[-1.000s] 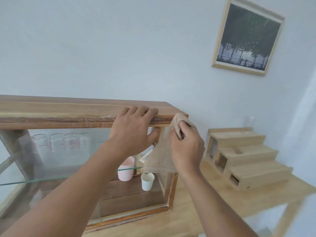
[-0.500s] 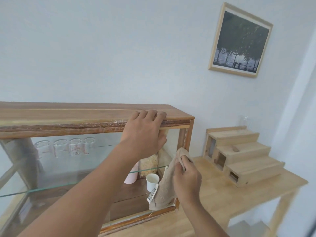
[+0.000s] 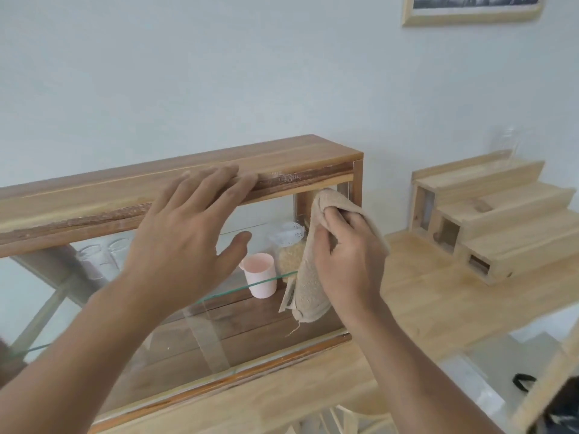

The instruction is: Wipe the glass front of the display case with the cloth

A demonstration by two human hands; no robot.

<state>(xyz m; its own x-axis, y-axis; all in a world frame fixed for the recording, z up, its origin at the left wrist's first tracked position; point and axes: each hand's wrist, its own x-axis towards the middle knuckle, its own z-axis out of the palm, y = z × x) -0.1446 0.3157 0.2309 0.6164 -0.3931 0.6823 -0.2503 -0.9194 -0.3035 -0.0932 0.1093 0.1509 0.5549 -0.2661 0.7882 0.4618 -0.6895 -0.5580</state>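
Note:
A wooden display case [image 3: 297,166] with a glass front [image 3: 156,346] stands on a light wooden table. My right hand [image 3: 349,261] grips a beige cloth [image 3: 308,277] and presses it against the glass near the case's right end, high up by the right post. The cloth hangs down below my fingers with a loose thread at its bottom. My left hand [image 3: 188,239] lies flat with spread fingers on the front edge of the case's top board. Inside, a pink cup [image 3: 260,275] stands by a glass shelf.
A stepped wooden stand [image 3: 501,220] sits on the table [image 3: 432,296] to the right of the case, with a glass jar [image 3: 504,145] behind it. Several clear glasses [image 3: 100,255] stand inside the case at the left. A framed picture [image 3: 470,10] hangs on the wall.
My right hand carried the cloth down the glass and has come back up near the top right corner. My left hand has loosened from gripping the top edge to lying flat. The camera tilted down.

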